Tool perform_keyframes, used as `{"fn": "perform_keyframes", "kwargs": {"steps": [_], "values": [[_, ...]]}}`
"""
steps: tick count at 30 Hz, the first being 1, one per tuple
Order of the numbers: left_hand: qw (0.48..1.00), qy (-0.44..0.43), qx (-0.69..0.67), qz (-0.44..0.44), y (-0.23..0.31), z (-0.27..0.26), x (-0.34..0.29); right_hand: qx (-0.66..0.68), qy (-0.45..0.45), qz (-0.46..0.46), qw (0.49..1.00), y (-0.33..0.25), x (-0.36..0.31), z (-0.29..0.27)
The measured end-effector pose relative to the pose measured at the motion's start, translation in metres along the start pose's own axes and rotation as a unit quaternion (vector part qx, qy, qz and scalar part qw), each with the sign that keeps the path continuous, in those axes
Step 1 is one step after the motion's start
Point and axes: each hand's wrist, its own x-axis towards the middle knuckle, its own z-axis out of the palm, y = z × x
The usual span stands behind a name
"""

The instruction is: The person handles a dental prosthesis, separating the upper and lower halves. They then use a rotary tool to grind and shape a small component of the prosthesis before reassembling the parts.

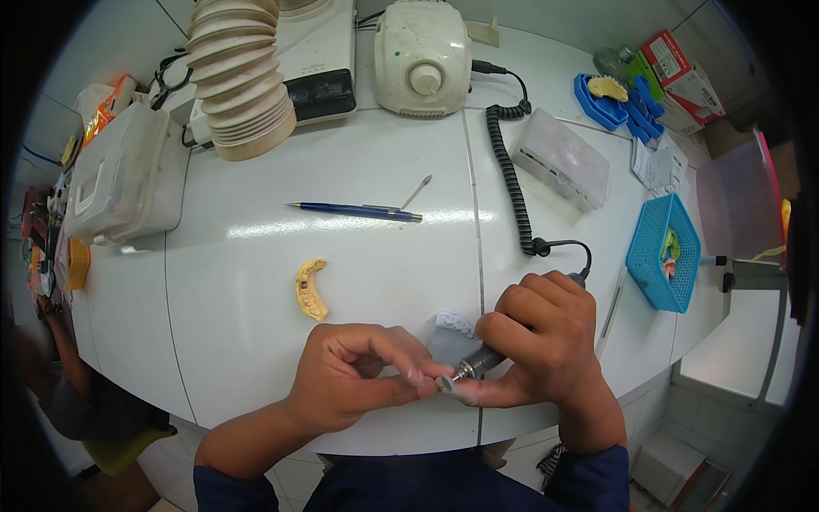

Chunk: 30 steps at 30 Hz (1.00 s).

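My right hand [546,337] is wrapped round a dark rotary handpiece [483,361], its metal nose pointing left. At the nose sits a small round grinding disc [446,385], close against the fingertips of my left hand [350,367]. Thumb and forefinger of that hand are pinched together; whatever small piece they hold is mostly hidden. Just beyond the handpiece lies a grey-blue dental cast [452,338], partly covered by my right hand. A curved yellow dental model [310,290] rests on the white table, forward of my left hand.
A blue mechanical pencil [354,211] and a small bur [417,192] lie mid-table. The coiled cord [512,179] runs to a control box [422,64]. A ribbed suction hose [239,81] hangs at back left. Right: a clear case [560,160] and a blue basket [691,256].
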Motion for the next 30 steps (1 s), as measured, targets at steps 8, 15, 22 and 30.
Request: {"fn": "perform_keyframes", "kwargs": {"steps": [8, 15, 22, 30], "values": [[1.0, 0.003, -0.013, -0.003, -0.002, 0.0, 0.001, 0.005, -0.003, 0.003, 1.0, 0.0, 0.0, 0.001], [1.0, -0.007, -0.019, 0.005, -0.005, -0.002, 0.0, 0.001, -0.007, 0.002, 1.0, 0.0, 0.0, 0.001], [1.0, 0.005, -0.026, -0.002, -0.006, -0.002, 0.0, 0.001, -0.008, 0.002, 1.0, 0.0, 0.0, 0.001], [0.998, 0.013, -0.051, -0.027, -0.007, -0.002, 0.0, 0.013, -0.006, 0.013, 1.0, 0.0, 0.002, 0.0]]}}
